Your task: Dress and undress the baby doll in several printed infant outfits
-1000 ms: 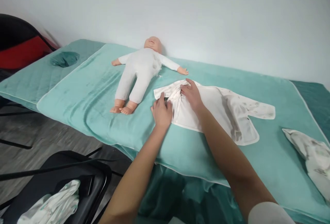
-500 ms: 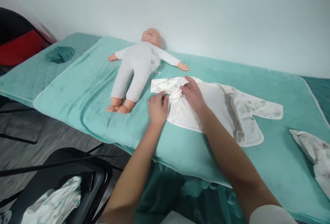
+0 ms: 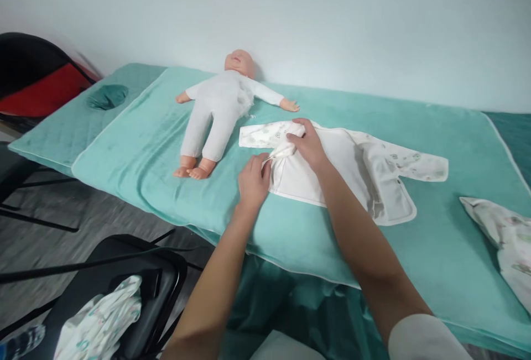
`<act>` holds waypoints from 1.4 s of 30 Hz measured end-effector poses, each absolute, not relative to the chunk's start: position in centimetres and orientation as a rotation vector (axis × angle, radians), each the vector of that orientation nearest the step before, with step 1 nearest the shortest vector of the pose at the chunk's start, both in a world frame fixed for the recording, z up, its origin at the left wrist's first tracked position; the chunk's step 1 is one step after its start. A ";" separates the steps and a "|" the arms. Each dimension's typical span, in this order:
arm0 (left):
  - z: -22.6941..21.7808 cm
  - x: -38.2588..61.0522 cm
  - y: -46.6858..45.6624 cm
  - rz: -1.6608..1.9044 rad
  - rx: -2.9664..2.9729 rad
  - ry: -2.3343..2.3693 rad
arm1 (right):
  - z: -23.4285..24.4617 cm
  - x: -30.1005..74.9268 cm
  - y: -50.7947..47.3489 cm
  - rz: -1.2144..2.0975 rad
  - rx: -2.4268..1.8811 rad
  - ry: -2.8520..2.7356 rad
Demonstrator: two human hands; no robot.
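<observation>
A white baby top (image 3: 352, 166) with a faint print lies spread on the teal blanket (image 3: 145, 144), one sleeve stretched to the right. My left hand (image 3: 253, 180) pinches the garment's left edge, fingers closed on the cloth. Just above it, my right hand (image 3: 307, 141) grips a bunched fold near the garment's left sleeve. A baby doll (image 3: 219, 111) in a white bodysuit lies on its back to the left of the garment, arms spread, head toward the wall.
Another printed cloth (image 3: 504, 238) lies at the bed's right edge. A black chair (image 3: 124, 271) at the lower left holds a printed garment (image 3: 99, 321). A dark teal bundle (image 3: 108, 96) sits at the bed's far left, beside a red and black seat (image 3: 37, 81). A white wall runs behind.
Both hands have gathered the garment's left side: the left sleeve now lies straighter toward the doll, and the right hand has closed on a fold. The view shifted slightly.
</observation>
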State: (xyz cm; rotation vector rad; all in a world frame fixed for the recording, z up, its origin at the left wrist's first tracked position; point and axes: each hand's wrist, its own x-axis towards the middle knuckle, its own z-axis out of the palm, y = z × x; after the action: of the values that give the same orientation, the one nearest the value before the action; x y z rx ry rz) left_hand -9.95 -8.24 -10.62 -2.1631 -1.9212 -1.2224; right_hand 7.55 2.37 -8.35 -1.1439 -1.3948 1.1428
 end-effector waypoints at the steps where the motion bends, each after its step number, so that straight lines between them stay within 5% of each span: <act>1: -10.6 -9.9 -8.3 -1.197 -2.167 -1.922 | -8.3 8.1 2.3 1.084 -1.210 -1.386; 7: -10.5 -9.8 -8.4 -1.088 -2.191 -1.869 | -7.2 10.2 1.9 1.136 -1.351 -1.203; 17: -11.4 -10.7 -7.7 -1.477 -1.873 -2.120 | -6.6 8.0 1.3 1.466 -0.817 -1.080; 23: -10.8 -10.1 -8.2 -1.191 -2.049 -1.866 | -8.9 6.9 2.3 1.156 -0.974 -1.584; 31: -10.9 -9.3 -8.0 -1.025 -2.414 -1.681 | -9.3 5.4 1.3 0.334 -1.375 -2.350; 42: -10.7 -9.5 -10.4 -0.818 -2.615 -1.760 | -8.7 7.0 3.2 0.184 -1.546 -2.205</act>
State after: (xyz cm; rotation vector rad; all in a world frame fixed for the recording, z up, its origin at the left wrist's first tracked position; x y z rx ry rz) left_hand -9.51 -10.38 -10.66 -2.6151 -1.7598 -0.8177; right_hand 6.98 3.20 -8.69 -1.5459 -2.2052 0.1839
